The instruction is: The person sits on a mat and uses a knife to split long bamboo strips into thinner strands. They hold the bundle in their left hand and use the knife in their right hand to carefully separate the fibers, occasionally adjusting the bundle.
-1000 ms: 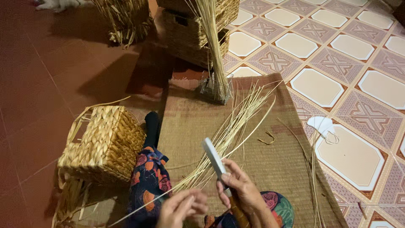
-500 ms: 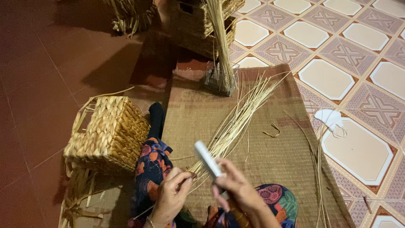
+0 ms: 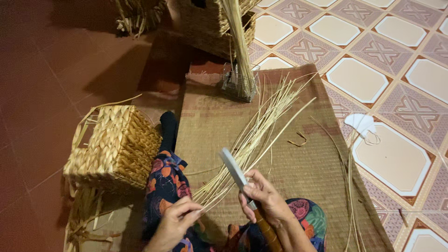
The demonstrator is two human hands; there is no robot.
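1. Two bare hands work low in the near centre of the head view; the person sits on a woven mat (image 3: pixel 298 158) with legs in patterned cloth (image 3: pixel 165 182) stretched toward the far side.
2. Left hand (image 3: pixel 175 221): fingers closed in a pinch on the near ends of a bundle of pale straw stalks (image 3: pixel 254 135); the stalks fan out from the pinch toward the far right across the mat.
3. Right hand (image 3: pixel 263 198): fingers wrapped tight around a knife (image 3: pixel 238 175); brown handle runs down toward the near edge, pale flat blade points up and far-left; the blade lies against the stalks just right of the left hand's pinch.
4. Woven basket (image 3: pixel 114 147): left of the legs, on its side on the red floor (image 3: pixel 46 93), loose strands sticking out; touching or just beside the left leg, cannot tell which.
5. Small wire holder (image 3: pixel 238 84) at the far edge of the mat; upright straw bundle (image 3: pixel 238 42) standing in it; more wicker baskets (image 3: pixel 205 21) just behind.
6. White face mask (image 3: pixel 361 123) on the patterned tiles (image 3: pixel 387 56), right of the mat; a few loose stalks (image 3: pixel 350 186) lie near it along the mat's right edge.
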